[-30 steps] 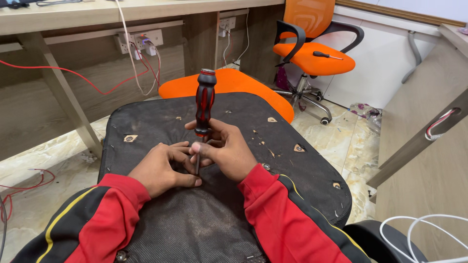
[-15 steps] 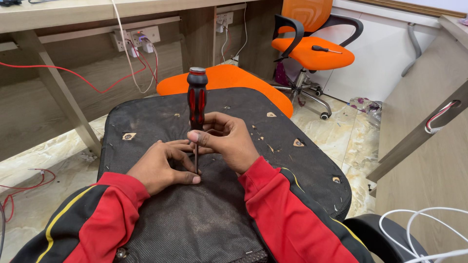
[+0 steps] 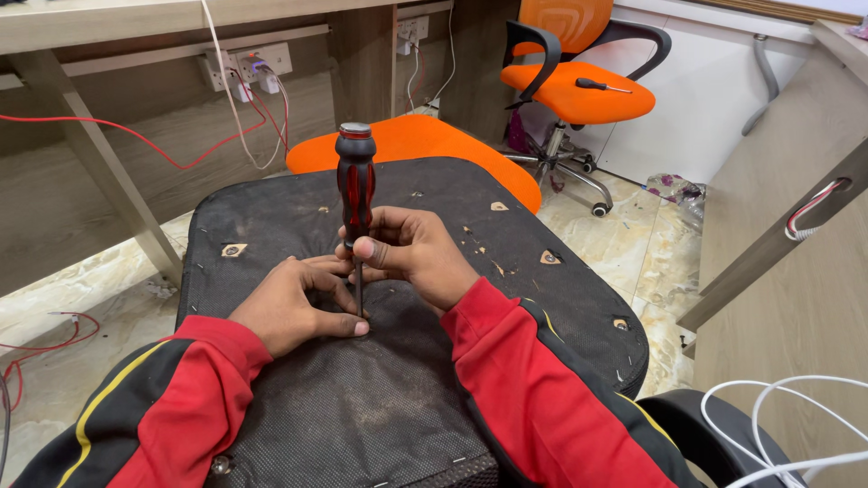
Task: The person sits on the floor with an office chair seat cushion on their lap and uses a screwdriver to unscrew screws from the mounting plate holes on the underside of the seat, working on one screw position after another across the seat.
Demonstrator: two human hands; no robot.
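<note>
A red-and-black-handled screwdriver (image 3: 355,185) stands upright, its tip pressed into the black fabric underside of an upturned chair seat (image 3: 425,380) in front of me. My right hand (image 3: 411,253) grips the lower handle and shaft. My left hand (image 3: 294,303) rests on the fabric beside the shaft, with fingers and thumb steadying the tip. Both sleeves are red with black and yellow stripes.
An orange seat cushion (image 3: 425,145) lies behind the black seat. An orange office chair (image 3: 579,86) with another screwdriver (image 3: 601,86) on it stands at the back right. Wooden desk legs (image 3: 108,172), wall sockets with cables (image 3: 244,68) and white cables (image 3: 787,434) surround me.
The screwdriver has stayed upright at the same spot while my hands shifted slightly on it. The head camera has moved in a little closer.
</note>
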